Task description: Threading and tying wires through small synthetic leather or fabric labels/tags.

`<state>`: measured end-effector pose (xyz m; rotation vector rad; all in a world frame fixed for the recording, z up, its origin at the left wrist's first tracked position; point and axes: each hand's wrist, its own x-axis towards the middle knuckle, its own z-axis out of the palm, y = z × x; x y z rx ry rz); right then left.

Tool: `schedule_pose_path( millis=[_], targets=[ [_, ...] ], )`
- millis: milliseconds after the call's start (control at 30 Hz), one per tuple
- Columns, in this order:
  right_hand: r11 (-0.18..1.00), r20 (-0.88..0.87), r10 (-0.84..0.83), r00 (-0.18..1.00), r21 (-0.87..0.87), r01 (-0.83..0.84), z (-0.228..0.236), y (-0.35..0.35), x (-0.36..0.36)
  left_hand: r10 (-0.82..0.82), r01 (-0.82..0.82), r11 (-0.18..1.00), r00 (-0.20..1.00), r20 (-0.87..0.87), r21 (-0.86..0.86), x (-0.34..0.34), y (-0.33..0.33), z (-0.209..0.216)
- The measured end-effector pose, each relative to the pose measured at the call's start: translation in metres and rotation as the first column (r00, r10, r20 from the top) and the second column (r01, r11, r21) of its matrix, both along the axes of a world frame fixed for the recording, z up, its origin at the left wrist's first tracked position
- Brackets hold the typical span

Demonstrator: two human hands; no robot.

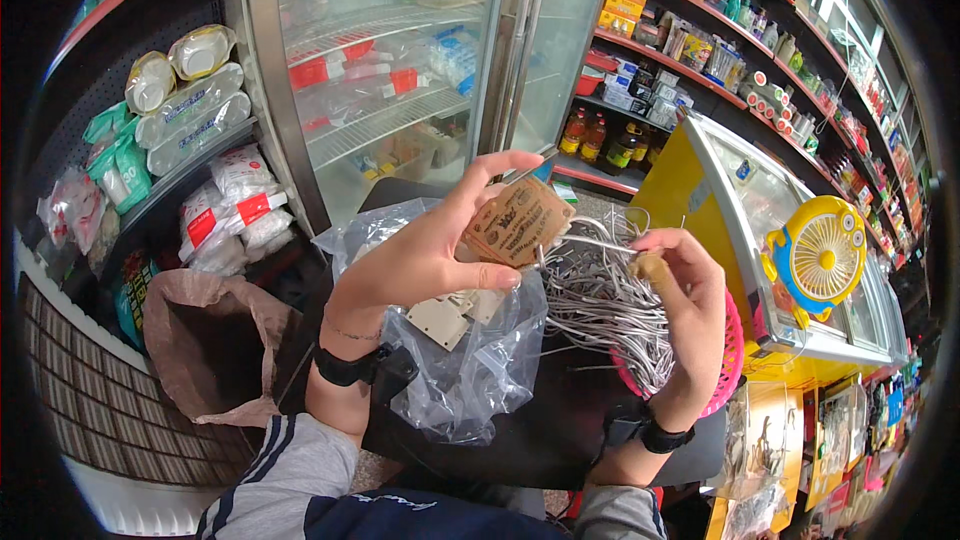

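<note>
My left hand (420,245) grips a small, flat brown square (518,223) with dark print, thumb below and fingers over the top edge. I cannot tell whether it is card or board. From its right side a white cable (598,244) runs across to my right hand (690,290), which is closed on it with thumb and finger. A yellowish covering shows on a digit of that hand. Beneath my left hand, beige plastic pieces (438,324) lie on a clear plastic bag (470,400). Many grey-white cables (600,310) are heaped in a pink basket (732,340) beneath my right hand.
The bag and basket rest on a black tabletop (570,410). An open brown sack (215,305) stands to the left. Ahead is a glass-door fridge (390,50); right are a yellow chest freezer (690,165) and a yellow-blue fan (822,258). Stocked shelves (690,70) line the back.
</note>
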<state>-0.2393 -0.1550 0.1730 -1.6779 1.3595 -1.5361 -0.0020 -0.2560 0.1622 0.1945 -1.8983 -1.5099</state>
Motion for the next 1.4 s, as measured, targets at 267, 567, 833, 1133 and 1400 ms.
schedule_pose_path(
  millis=[267, 567, 833, 1133, 1400],
  targets=[
    [0.922, 0.384, 0.346, 0.856, -0.306, -0.236, -0.002, 0.021, -0.043, 0.224, -0.223, 0.973, 0.974, -0.020, 0.054, -0.004, -0.003, 0.000],
    [0.821, 0.234, 0.369, 0.900, -0.536, -0.198, -0.007, 0.023, -0.055, 0.497, -0.488, 0.826, 0.867, -0.045, -0.282, -0.008, -0.007, -0.007],
    [0.824, -0.044, -0.321, 0.946, -0.505, 0.256, 0.003, 0.002, 0.001, 0.363, -0.370, 0.926, 0.927, -0.089, -0.080, -0.018, 0.005, -0.005],
    [0.881, -0.135, -0.315, 0.939, -0.410, 0.237, -0.009, -0.016, 0.042, 0.351, -0.349, 0.851, 0.934, -0.069, -0.393, -0.031, 0.024, -0.007],
    [0.832, -0.274, -0.427, 0.862, -0.492, 0.256, -0.007, -0.017, 0.046, 0.379, -0.343, 0.848, 0.925, 0.011, -0.405, -0.031, 0.030, -0.005]
  ],
)
